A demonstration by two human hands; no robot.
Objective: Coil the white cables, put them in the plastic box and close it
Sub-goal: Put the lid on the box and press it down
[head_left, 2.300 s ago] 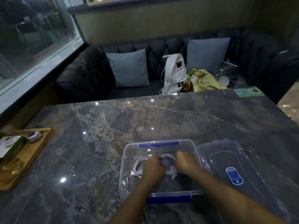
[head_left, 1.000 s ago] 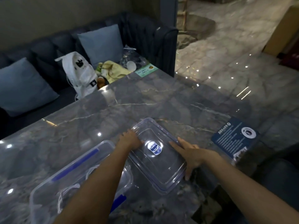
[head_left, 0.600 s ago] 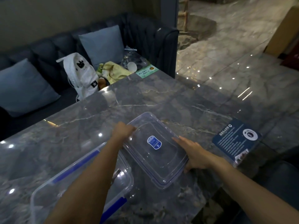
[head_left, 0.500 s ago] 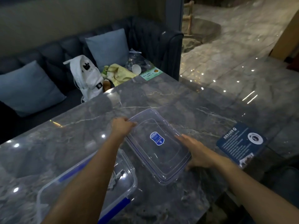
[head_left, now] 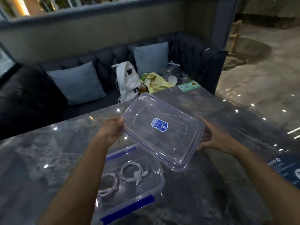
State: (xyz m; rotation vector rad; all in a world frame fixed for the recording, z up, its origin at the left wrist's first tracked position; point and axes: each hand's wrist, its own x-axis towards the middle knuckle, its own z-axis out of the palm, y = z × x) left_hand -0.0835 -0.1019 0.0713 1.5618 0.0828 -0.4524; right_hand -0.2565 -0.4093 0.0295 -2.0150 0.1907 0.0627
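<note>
A clear plastic lid (head_left: 162,143) with a blue sticker hangs tilted in the air above the marble table (head_left: 48,151). My left hand (head_left: 111,129) grips its left edge, thumb on top. My right hand (head_left: 212,137) holds its right edge, fingers under the rim. Below and to the left stands the open clear plastic box (head_left: 155,174) with blue clips. Two coiled white cables (head_left: 131,173) lie on its floor. My left forearm crosses over the box's left side and hides part of it.
A dark blue card (head_left: 285,168) lies near the table's right edge. Behind the table a dark sofa (head_left: 32,95) carries grey cushions, a white backpack (head_left: 128,80) and a yellow cloth (head_left: 157,83). A green card (head_left: 188,86) sits at the far corner.
Both hands have lifted the lid off the table and carried it up and toward the box. The view has swung left and down, showing the cables in the box.
</note>
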